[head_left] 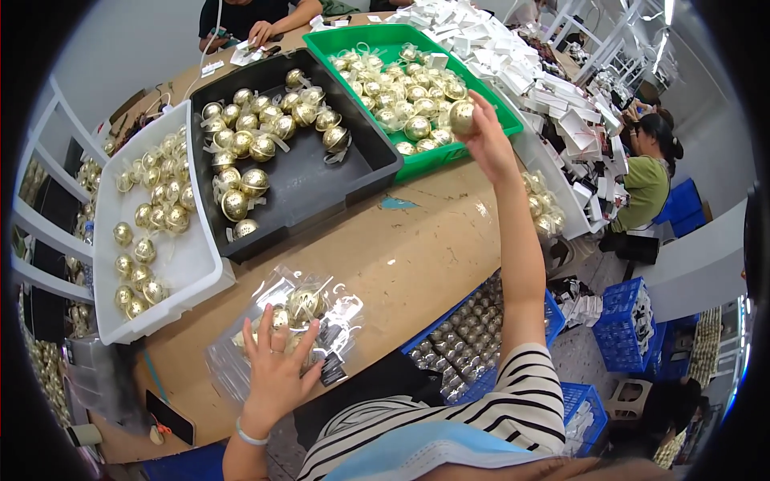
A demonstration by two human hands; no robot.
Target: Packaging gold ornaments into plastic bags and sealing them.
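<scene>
My right hand (489, 140) is raised over the near right corner of the green tray (513, 127), closed round a gold ball ornament (463, 117). Many similar gold balls with pale ribbons lie in that tray. My left hand (279, 361) rests with fingers spread on clear plastic bags (233, 370) at the table's near edge. Several gold balls (307, 303) show in or under the clear plastic beside its fingertips; I cannot tell which. A black tray (309, 188) and a white tray (210, 276) stand left of the green one, both holding gold balls.
A phone (170, 418) lies at the near left. White boxes (481, 40) are heaped beyond the green tray. A blue crate (553, 317) of wrapped balls stands below the table edge. Across the table, another person's hand (261, 34) works; a person in green (648, 188) sits at right.
</scene>
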